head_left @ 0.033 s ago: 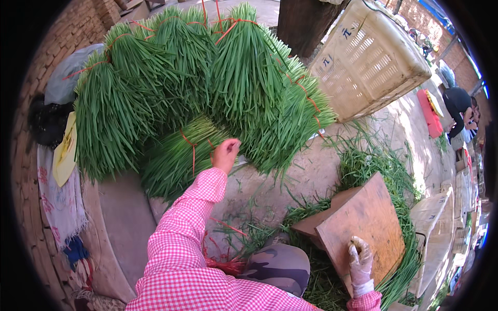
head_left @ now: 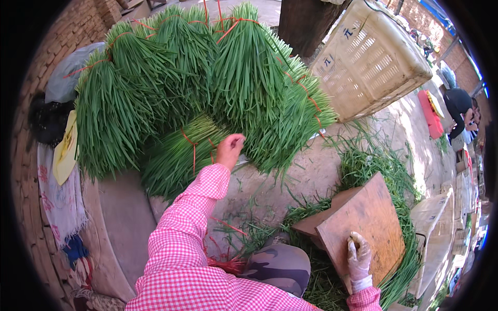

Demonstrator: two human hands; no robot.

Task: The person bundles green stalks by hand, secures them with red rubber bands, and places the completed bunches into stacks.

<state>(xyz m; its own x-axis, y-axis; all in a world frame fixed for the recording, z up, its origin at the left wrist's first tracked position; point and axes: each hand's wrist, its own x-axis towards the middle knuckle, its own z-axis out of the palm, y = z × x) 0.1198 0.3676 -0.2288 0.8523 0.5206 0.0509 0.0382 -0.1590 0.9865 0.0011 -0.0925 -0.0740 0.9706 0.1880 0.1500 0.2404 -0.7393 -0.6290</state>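
Note:
My left hand (head_left: 230, 150) is bare and reaches forward, its fingers curled closed beside the chive bundles; anything inside it is too small or hidden to make out. Just left of it lies a low bundle of long green chives (head_left: 176, 158) tied with red string. Behind, more tied chive bundles (head_left: 249, 78) are heaped with their leaves hanging toward me. My right hand (head_left: 359, 259), in a stained whitish glove, is over a slanted wooden board (head_left: 371, 223). Its fingers are loosely bent, a little apart, with nothing visible in them; contact with the board cannot be told.
Loose chive leaves (head_left: 363, 160) surround the board. Red strings (head_left: 225, 264) lie by my camouflage-patterned knee (head_left: 277, 267). A large pale plastic crate (head_left: 371, 57) leans at the back right, another crate (head_left: 433, 228) stands right. Far right, a person (head_left: 457, 106) bends over.
My left hand has shifted slightly right and forward. My right hand has moved slightly forward over the board. The bundles look unchanged.

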